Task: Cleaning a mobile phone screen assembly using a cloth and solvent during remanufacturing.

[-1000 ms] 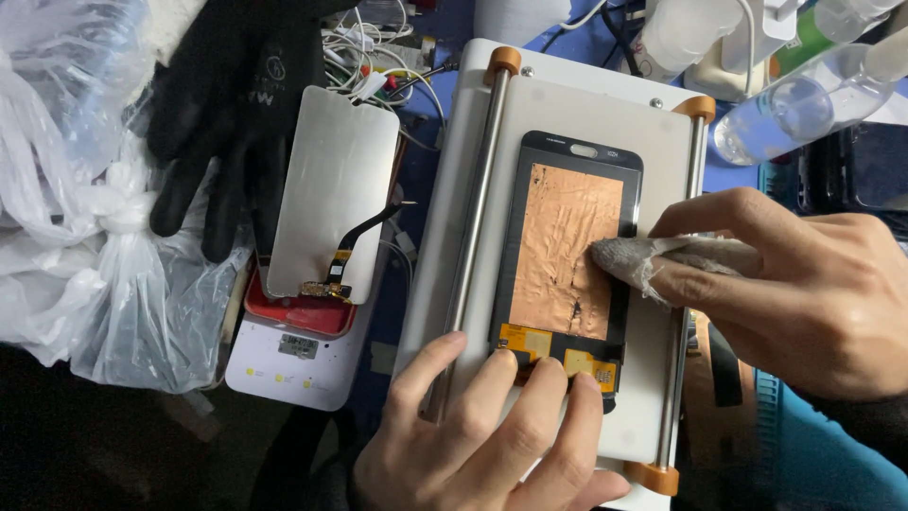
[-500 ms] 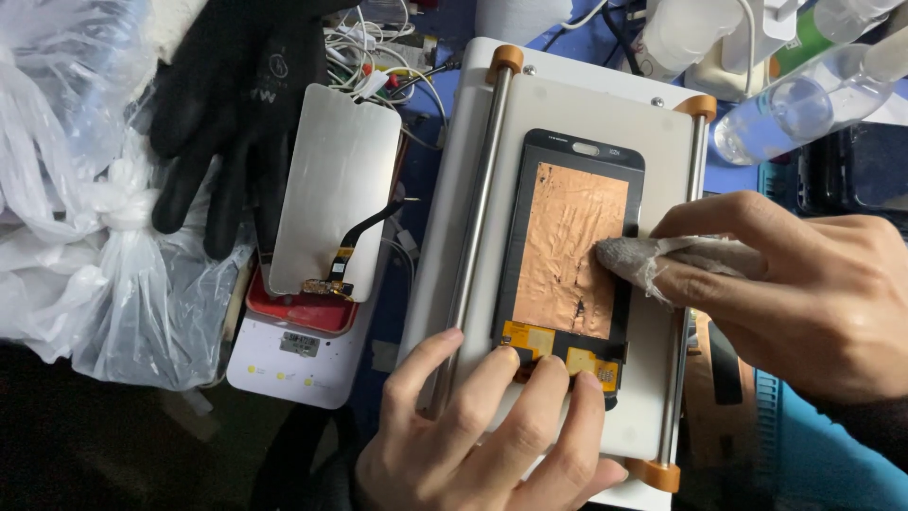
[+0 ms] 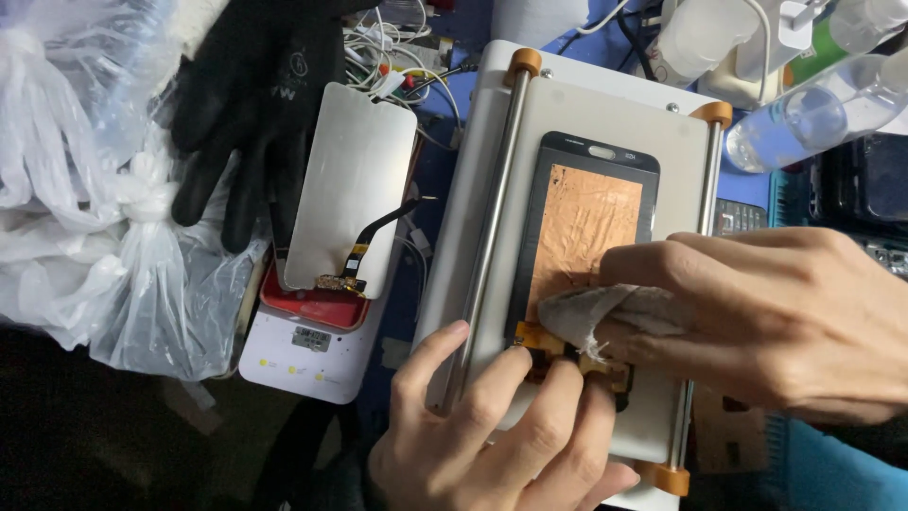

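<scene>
While the left hand point(image 3: 501, 426) pins the phone screen point(image 3: 586, 237) at its 6 o'clock end, fingertips point(image 3: 558, 378) pressed flat on the flex/connector strip, the right hand point(image 3: 757, 322) grips a wadded grey rag point(image 3: 605, 312), pinched between thumb and fingers. So: L open-ish and pressing, not gripping; R closed on the rag.

Change vs 1 s ago: rag has slid from the screen's 3 o'clock edge down and across toward 6 o'clock, now over the lower copper foil point(image 3: 586, 227), just beside the L fingertips. Reads as a wipe stroke in progress, foil upper half already exposed and bare. L hand hardly moved, screen hasn't shifted on the plate.

Screen lies face down, mid white plate point(image 3: 586, 104), between two metal rods point(image 3: 487, 246) w/ orange end caps point(image 3: 523, 62).

Around it:
- 9 o'clock of plate: silver back panel point(image 3: 350, 199) w/ black ribbon cable, resting on a red and white box point(image 3: 312, 341)
- 10 o'clock: black glove point(image 3: 246, 104), then knotted plastic bags point(image 3: 85, 227)
- 1–2 o'clock: clear bottle point(image 3: 804, 118) lying on its side
- 12 o'clock: tangle of wires point(image 3: 397, 47)
</scene>
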